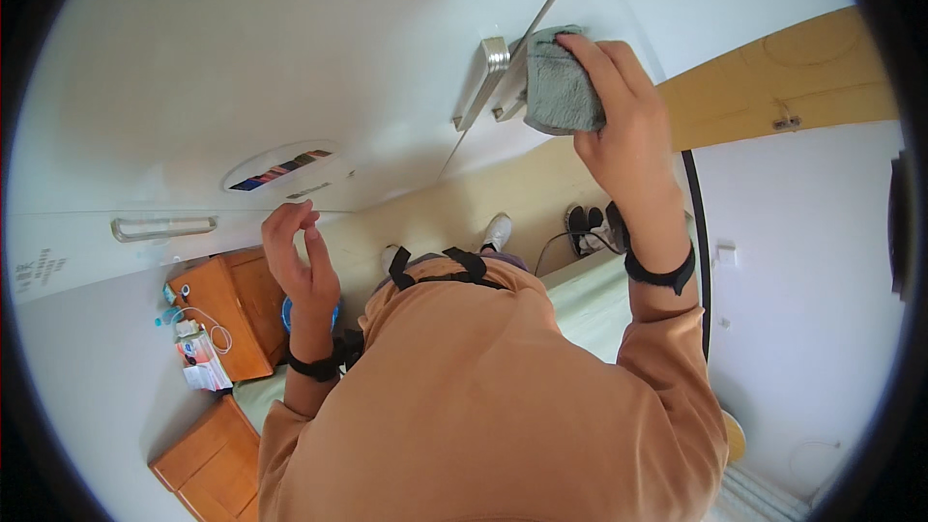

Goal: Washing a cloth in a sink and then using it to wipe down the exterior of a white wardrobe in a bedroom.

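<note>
Against a tall white cabinet (396, 48) with a narrow seam between its doors, a person in a light-brown long-sleeved top (464, 396) works with both bare hands raised. The right hand (628, 130) grips a folded grey-green plush cloth (563, 87), its fingers closed along the cloth's right side and upper edge. The cloth is at the door seam, just right of a ridged silver metal handle (491, 63), and overlaps part of a second silver handle (509, 104); whether it touches that one cannot be told. The left hand (307, 266) is raised well apart from the cloth, fingers loosely curled and partly open, near a white-rimmed oval panel with a multicoloured strip (280, 165). Farther left, a long, flat metal handle (164, 228) runs across a white panel. Black bands circle both wrists, and black straps (447, 275) cross at the waist. Below, an orange-brown wooden cabinet (232, 304) stands at left, with a white cable (228, 336) and papers (200, 364) beside it; a round blue object (337, 317) shows partly behind the left wrist. Near the person's white shoe (498, 230), dark shoes with pale soles (578, 222) sit on the beige floor (440, 208). At right, a yellow-brown wooden panel (735, 87) spans the white wall (802, 232).
</note>
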The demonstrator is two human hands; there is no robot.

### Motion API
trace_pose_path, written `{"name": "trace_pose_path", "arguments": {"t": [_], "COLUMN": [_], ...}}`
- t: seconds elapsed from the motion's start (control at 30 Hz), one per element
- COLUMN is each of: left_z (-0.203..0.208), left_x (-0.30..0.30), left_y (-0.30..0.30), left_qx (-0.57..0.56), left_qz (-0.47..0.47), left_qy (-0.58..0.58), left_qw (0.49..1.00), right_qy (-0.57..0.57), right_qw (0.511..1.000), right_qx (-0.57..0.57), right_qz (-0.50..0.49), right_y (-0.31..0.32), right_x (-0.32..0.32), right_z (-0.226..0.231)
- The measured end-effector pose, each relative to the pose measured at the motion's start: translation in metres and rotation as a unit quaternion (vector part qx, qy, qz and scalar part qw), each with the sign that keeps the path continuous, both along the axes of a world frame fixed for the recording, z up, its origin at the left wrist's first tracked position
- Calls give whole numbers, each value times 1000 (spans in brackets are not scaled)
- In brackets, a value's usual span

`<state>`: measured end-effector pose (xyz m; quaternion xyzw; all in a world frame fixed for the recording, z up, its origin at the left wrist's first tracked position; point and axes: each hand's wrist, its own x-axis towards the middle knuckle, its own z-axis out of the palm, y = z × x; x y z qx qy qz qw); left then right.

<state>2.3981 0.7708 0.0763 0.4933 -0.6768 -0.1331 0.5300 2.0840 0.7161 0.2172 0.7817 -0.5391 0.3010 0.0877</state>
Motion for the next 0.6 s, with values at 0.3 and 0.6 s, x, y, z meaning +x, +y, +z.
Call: {"name": "trace_pose_path", "arguments": {"t": [0.3, 0.6], "left_z": [1, -6], "left_x": [17, 20], "left_y": [6, 10], "left_qx": [8, 17], "left_qz": [-23, 0], "left_qy": [9, 6], "left_qw": [1000, 1000], "right_qy": [84, -103], "right_qw": [996, 986], "right_qx": [8, -115], "right_qz": [-25, -61], "right_y": [17, 23], "right_x": [2, -3], "right_z": [-12, -13]}}
